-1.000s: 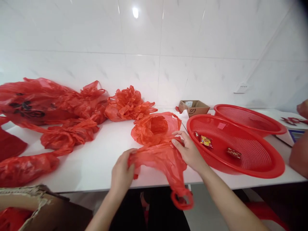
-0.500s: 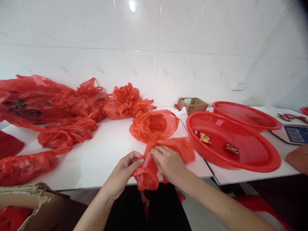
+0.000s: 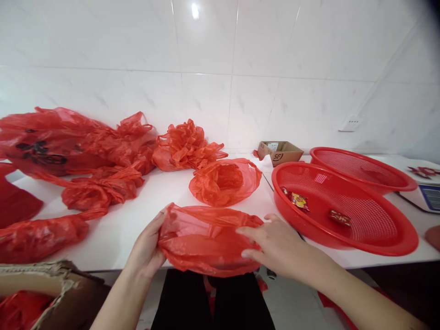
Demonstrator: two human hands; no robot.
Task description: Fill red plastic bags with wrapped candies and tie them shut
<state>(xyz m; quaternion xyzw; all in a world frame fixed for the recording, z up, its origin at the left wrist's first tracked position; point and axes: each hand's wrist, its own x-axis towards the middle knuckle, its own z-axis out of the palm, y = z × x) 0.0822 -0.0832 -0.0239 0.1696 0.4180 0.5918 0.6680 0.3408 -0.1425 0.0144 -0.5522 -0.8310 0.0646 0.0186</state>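
A thin red plastic bag (image 3: pixel 206 238) is stretched wide open at the near edge of the white table (image 3: pixel 137 224). My left hand (image 3: pixel 147 245) grips its left rim and my right hand (image 3: pixel 275 245) holds its right rim, fingers inside the opening. Just behind it lies another opened red bag (image 3: pixel 225 181). To the right sits a large red mesh basket (image 3: pixel 343 238) with two small wrapped snack packets (image 3: pixel 297 200) inside.
Several crumpled red bags (image 3: pixel 85 156) lie across the left of the table. A second red basket (image 3: pixel 360 169), a small cardboard box (image 3: pixel 280 152) and a scale (image 3: pixel 424 196) stand to the right. A torn carton (image 3: pixel 41 293) sits at lower left. Another person's hand (image 3: pixel 433 236) shows at right edge.
The bag was bunched and twisted between my hands; now my hands have moved apart and pulled its mouth wide open at the table edge.
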